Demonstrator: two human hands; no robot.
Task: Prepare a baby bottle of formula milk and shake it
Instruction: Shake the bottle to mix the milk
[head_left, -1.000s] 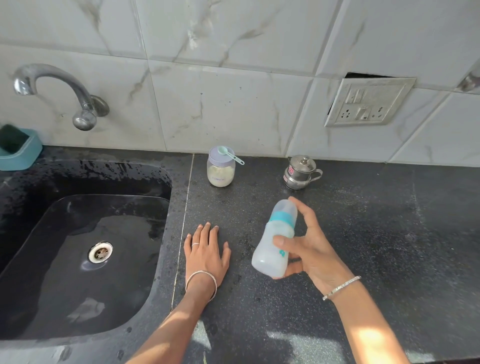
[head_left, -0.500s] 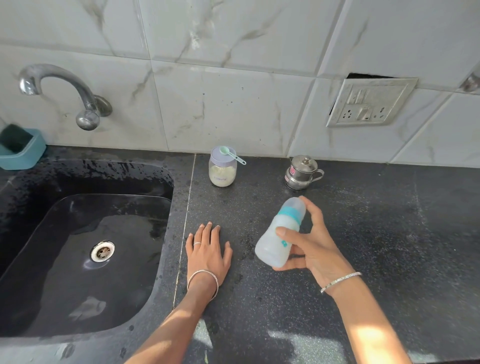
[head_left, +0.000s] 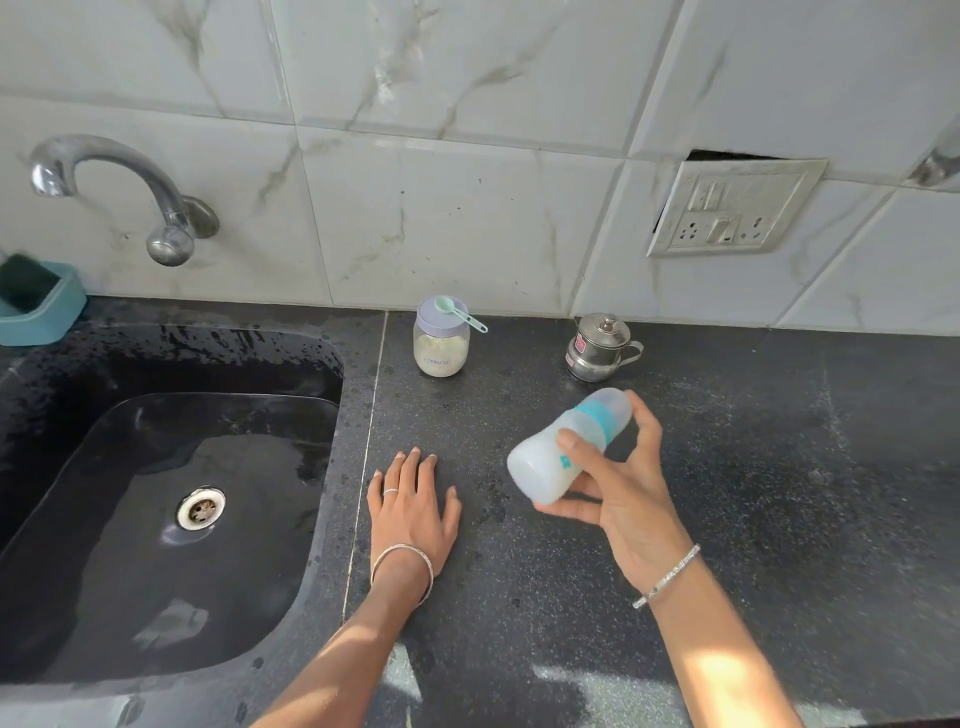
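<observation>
While the left hand lies flat with fingers spread, right-hand fingers clasp the tilted bottle.

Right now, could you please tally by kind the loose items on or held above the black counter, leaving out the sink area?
Baby bottle, held tilted in the right hand: 1
Formula jar: 1
Scoop on the jar's lid: 1
Steel lidded pot: 1
Total: 4

Both forearms were bare, no sleeves. Left hand wore a thin ring and a plain silver bangle; right hand had a beaded silver bracelet.
</observation>
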